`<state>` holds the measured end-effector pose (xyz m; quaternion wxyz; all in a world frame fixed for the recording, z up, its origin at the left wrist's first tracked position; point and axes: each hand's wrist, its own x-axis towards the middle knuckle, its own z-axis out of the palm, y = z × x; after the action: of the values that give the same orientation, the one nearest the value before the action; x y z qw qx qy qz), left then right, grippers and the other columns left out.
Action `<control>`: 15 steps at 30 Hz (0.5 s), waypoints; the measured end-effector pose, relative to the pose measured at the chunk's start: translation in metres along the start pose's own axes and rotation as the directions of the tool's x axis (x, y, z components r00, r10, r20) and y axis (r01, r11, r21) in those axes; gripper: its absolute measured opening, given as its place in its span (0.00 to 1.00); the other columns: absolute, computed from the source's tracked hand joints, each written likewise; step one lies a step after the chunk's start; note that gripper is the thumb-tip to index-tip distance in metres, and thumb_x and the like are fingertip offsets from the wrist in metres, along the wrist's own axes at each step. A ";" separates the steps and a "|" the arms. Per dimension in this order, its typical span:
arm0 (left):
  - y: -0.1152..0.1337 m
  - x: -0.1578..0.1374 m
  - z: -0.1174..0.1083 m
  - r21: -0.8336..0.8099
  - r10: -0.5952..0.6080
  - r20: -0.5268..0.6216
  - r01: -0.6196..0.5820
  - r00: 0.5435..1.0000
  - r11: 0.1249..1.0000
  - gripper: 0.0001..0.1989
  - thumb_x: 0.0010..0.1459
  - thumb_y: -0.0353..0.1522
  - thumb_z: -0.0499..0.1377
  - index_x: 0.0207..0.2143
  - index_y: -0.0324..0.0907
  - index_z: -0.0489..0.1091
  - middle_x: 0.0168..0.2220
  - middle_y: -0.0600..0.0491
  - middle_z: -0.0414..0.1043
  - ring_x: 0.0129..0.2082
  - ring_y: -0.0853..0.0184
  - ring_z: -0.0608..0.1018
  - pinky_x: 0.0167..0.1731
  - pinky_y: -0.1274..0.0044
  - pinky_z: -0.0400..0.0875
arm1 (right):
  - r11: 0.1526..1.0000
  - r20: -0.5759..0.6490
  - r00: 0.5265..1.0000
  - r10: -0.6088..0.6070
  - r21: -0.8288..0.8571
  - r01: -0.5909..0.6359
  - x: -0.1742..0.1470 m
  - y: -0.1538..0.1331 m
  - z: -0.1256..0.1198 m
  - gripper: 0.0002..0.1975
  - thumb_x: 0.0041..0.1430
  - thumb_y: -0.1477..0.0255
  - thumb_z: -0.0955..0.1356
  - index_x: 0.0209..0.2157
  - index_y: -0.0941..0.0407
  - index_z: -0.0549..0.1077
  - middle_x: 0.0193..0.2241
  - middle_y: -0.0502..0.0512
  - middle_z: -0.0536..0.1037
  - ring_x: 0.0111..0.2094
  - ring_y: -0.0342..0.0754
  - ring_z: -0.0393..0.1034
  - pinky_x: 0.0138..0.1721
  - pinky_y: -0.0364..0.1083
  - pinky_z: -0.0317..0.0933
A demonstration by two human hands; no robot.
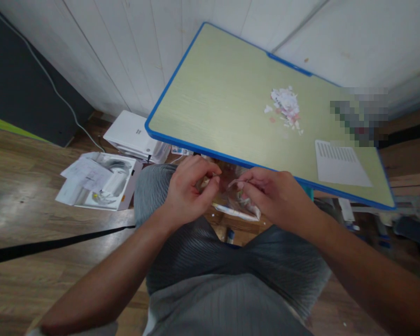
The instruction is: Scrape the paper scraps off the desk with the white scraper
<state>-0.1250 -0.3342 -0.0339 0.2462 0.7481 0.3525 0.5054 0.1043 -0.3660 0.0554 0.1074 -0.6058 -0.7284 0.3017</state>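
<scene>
My left hand (192,189) is over my lap at the table's near edge, thumb and forefinger closed in a pinch. Whatever lies between those fingertips is too small to make out. Just to the right, my right hand (275,193) pinches the edge of what looks like a clear plastic bag (244,201), which hangs below the fingers. Some pale bits show through the bag. The two hands are a short gap apart. Up on the table lies a heap of torn paper scraps (286,105), white with some pinkish pieces.
The pale table (213,88) with a blue rim stands ahead against a white wall. A printed sheet (341,168) lies at its right, near a pixelated patch. On the floor at left are an open box (122,198) with cables and papers, and a white printer-like device (129,133).
</scene>
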 end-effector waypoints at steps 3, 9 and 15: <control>0.000 0.003 0.004 0.010 0.056 -0.032 -0.055 0.998 0.998 0.06 0.73 0.27 0.62 0.40 0.45 0.77 0.36 0.53 0.80 0.38 0.60 0.81 0.43 0.67 0.73 | 0.992 -0.067 0.997 -0.025 0.123 0.033 -0.002 0.006 -0.003 0.11 0.76 0.68 0.67 0.41 0.52 0.82 0.34 0.53 0.88 0.35 0.51 0.82 0.39 0.48 0.68; 0.007 0.005 0.001 0.079 0.068 0.012 -0.069 0.998 0.994 0.07 0.74 0.28 0.63 0.41 0.44 0.78 0.37 0.52 0.80 0.39 0.59 0.80 0.43 0.67 0.72 | 0.976 -0.008 0.999 0.036 0.213 -0.033 -0.002 0.009 -0.007 0.12 0.78 0.65 0.67 0.37 0.51 0.77 0.26 0.50 0.84 0.28 0.49 0.77 0.33 0.47 0.63; 0.010 0.006 -0.011 0.125 0.000 0.038 -0.005 0.999 0.992 0.05 0.75 0.30 0.63 0.44 0.45 0.79 0.41 0.50 0.83 0.44 0.57 0.82 0.49 0.65 0.76 | 0.975 -0.070 0.997 -0.022 -0.223 0.006 0.000 0.007 -0.006 0.13 0.77 0.66 0.67 0.48 0.53 0.85 0.30 0.56 0.88 0.28 0.53 0.79 0.33 0.49 0.57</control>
<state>-0.1306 -0.3358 -0.0195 0.2048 0.7721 0.3776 0.4682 0.1132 -0.3632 0.0566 0.0674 -0.6192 -0.7575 0.1955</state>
